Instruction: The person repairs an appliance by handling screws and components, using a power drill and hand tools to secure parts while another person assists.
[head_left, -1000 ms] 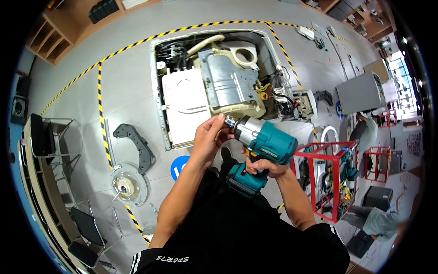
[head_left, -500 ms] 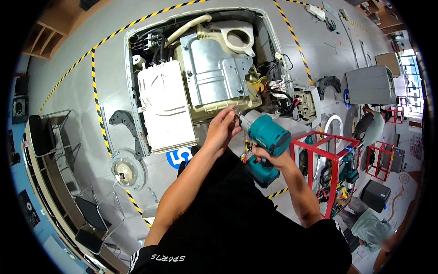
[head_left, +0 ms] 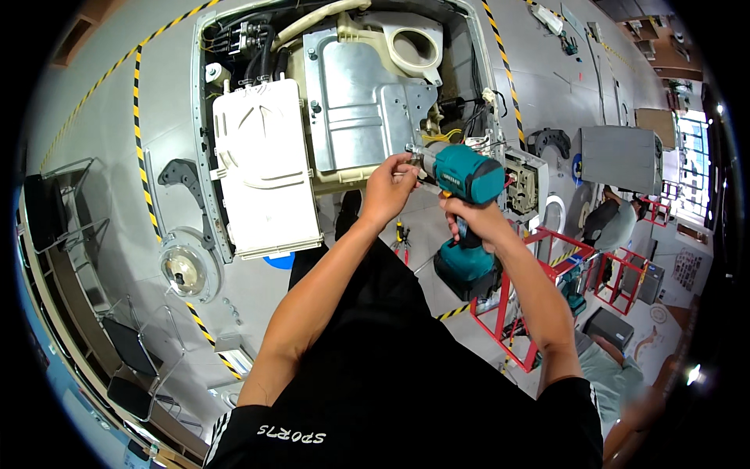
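Note:
My right hand (head_left: 478,220) is wrapped round the handle of a teal and black cordless impact driver (head_left: 467,173), its battery base hanging below. The driver's nose points left, over the near edge of an opened washing machine (head_left: 205,148). Beside that nose, my left hand (head_left: 391,187) is closed with thumb and fingertips pinched together. What the pinch holds, if anything, is too small to make out. In the machine lie a white plastic housing (head_left: 267,168) and a silver metal plate (head_left: 351,102), both just beyond my hands.
Pliers (head_left: 401,234) lie on the floor near my legs. A round glass door (head_left: 187,266) and a dark counterweight (head_left: 186,184) are at left, with chairs (head_left: 129,344) farther out. A red tool frame (head_left: 539,273) stands at right, near another person (head_left: 613,367).
My view has shifted, and the machine sits higher and farther left in it. The driver has moved right and is turned more level. My left hand stays by its nose.

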### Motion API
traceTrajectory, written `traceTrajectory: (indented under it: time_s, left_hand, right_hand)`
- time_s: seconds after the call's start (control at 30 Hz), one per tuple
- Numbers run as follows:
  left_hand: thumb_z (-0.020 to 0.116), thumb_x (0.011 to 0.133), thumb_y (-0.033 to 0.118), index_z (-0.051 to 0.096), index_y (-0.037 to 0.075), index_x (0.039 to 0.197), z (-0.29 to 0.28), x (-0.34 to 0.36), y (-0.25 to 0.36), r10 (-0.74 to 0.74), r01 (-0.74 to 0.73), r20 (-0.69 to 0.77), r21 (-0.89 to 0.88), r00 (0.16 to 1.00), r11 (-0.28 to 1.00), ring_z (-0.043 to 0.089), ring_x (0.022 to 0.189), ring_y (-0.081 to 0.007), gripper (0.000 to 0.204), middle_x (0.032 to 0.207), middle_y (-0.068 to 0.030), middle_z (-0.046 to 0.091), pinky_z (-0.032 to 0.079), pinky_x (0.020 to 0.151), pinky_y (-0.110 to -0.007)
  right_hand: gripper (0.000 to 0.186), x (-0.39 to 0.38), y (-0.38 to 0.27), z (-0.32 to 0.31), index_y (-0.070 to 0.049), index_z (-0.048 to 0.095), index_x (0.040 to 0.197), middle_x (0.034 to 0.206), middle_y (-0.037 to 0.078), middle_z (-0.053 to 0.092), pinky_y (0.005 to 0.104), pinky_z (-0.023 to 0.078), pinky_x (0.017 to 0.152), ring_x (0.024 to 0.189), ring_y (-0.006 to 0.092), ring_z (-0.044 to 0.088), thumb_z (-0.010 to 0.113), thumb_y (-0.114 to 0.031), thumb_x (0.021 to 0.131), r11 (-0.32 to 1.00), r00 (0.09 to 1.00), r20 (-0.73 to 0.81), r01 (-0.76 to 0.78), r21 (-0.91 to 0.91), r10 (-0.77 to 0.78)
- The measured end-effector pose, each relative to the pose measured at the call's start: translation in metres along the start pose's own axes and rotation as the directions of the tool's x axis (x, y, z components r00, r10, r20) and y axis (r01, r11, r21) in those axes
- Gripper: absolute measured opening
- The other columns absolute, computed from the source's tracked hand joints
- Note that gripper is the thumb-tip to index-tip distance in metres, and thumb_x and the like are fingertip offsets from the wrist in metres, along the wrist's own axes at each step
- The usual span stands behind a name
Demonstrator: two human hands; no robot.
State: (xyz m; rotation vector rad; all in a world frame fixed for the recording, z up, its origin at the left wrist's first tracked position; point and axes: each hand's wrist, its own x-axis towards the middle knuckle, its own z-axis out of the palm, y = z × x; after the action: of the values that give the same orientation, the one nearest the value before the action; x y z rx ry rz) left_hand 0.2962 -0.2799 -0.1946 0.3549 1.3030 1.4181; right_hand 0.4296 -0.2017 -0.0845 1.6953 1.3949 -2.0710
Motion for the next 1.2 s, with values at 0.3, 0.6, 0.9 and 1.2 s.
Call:
traceTrajectory:
  time_s: [0.3,0.6,0.9,1.2]
  left_hand:
    - [0.063,0.077,0.005,0.057,-0.002,0.103,-0.020,0.016,-0.005,0.381,-0.304,-0.065,0.487,0.922,0.819,0.057,0.065,-0.0185,0.028,0.089,-0.0122,0.058,0.046,0.060,-0.030]
    - [0.065,0.071,0.004,0.059,0.000,0.095,-0.019,0.047,0.005,0.423,-0.428,0.154,0.581,0.893,0.692,0.057,0.079,-0.0371,0.024,0.091,-0.0161,0.056,0.047,0.069,-0.042]
    - [0.065,0.071,0.005,0.057,-0.003,0.081,-0.029,0.066,0.010,0.391,-0.528,0.359,0.646,0.847,0.552,0.055,0.080,-0.0369,0.015,0.084,-0.0158,0.056,0.045,0.068,-0.042]
    - [0.065,0.071,0.006,0.057,-0.002,0.078,-0.024,0.061,0.014,0.332,-0.434,0.288,0.704,0.898,0.563,0.055,0.077,-0.0370,0.014,0.083,-0.0160,0.052,0.046,0.067,-0.043]
  right_hand:
    - [0.021,0.016,-0.046,0.005,-0.003,0.054,0.090,0.061,0.002,0.049,0.0251,0.040,0.041,0.047,0.0104,0.047,0.061,-0.018,0.077,0.969,0.976,-0.067,-0.215,-0.118,0.209]
    - [0.017,0.021,-0.066,0.012,-0.002,0.054,0.086,0.059,0.002,0.050,0.0254,0.040,0.041,0.046,0.0103,0.047,0.057,-0.017,0.079,0.945,0.954,-0.095,-0.295,-0.142,0.284]
    - [0.015,0.025,-0.093,0.011,-0.005,0.052,0.076,0.058,0.002,0.049,0.0264,0.041,0.039,0.045,0.0105,0.046,0.059,-0.018,0.076,0.909,0.933,-0.049,-0.357,-0.216,0.355]
    - [0.014,0.030,-0.097,0.007,-0.004,0.054,0.079,0.060,0.001,0.048,0.0249,0.041,0.040,0.045,0.0084,0.045,0.060,-0.016,0.076,0.873,0.905,-0.034,-0.418,-0.252,0.424]
